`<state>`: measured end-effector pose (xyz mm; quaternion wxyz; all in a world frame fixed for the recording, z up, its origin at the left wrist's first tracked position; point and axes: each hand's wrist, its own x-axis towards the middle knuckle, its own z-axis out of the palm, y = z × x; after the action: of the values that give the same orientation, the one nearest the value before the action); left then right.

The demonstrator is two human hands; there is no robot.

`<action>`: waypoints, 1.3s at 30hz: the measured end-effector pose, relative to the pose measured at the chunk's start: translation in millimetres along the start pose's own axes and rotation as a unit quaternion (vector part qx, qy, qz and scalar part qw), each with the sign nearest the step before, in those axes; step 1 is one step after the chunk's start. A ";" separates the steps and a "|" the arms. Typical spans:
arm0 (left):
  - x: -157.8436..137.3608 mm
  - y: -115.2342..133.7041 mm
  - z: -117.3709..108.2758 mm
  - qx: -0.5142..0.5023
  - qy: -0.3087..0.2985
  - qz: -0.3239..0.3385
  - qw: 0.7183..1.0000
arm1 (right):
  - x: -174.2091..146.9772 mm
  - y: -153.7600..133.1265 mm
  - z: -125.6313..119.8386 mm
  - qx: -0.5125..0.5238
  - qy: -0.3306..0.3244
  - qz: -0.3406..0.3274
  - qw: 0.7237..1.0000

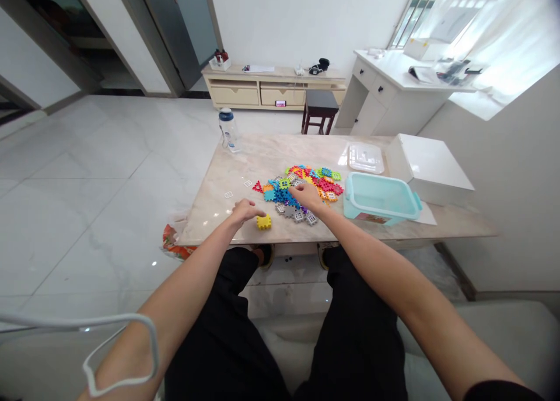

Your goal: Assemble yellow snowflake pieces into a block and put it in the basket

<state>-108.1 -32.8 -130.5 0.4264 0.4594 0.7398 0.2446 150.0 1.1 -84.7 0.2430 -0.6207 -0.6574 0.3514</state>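
My right hand (pixel 307 196) is over the pile of colourful plastic building tiles (pixel 286 198), its thumb and fingers pinched at the edge of a lime-green window tile (pixel 284 183). My left hand (pixel 245 211) is nearer the table's front edge, fingers stretched out and apart. Its fingertips reach the top of a yellow block of toothed tiles (pixel 263 222); whether they touch it is hard to tell. Grey window tiles (pixel 298 216) lie along the pile's near side, and a red triangular tile (pixel 257 186) lies at its left.
Two thin white square frames (pixel 228 195) lie left of the pile. A turquoise bin (pixel 380 196) stands to the right, with a clear lid (pixel 366 158) and a white box (pixel 429 167) behind it. A water bottle (pixel 229 130) stands at the far left corner of the marble-look table (pixel 210 226).
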 end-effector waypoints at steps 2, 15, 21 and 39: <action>-5.8 18.1 -5.4 -0.020 0.069 0.034 0.997 | 11.6 9.4 -13.9 -0.008 0.063 -0.010 0.998; -54.7 66.4 -17.3 0.149 0.214 0.243 0.934 | 119.1 88.1 -33.7 -0.383 -0.116 -0.165 0.902; -55.9 63.4 -23.0 0.192 0.213 0.255 0.923 | 126.6 72.5 -36.8 -0.398 -0.138 -0.150 0.895; -29.3 62.7 -5.4 0.210 0.150 0.290 0.922 | 134.3 60.2 -58.8 -0.287 -0.059 -0.031 0.955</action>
<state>-76.9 -29.9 -68.6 0.1145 0.6910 0.6638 0.2623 218.3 142.0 -109.1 0.0257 -0.6214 -0.7630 0.1762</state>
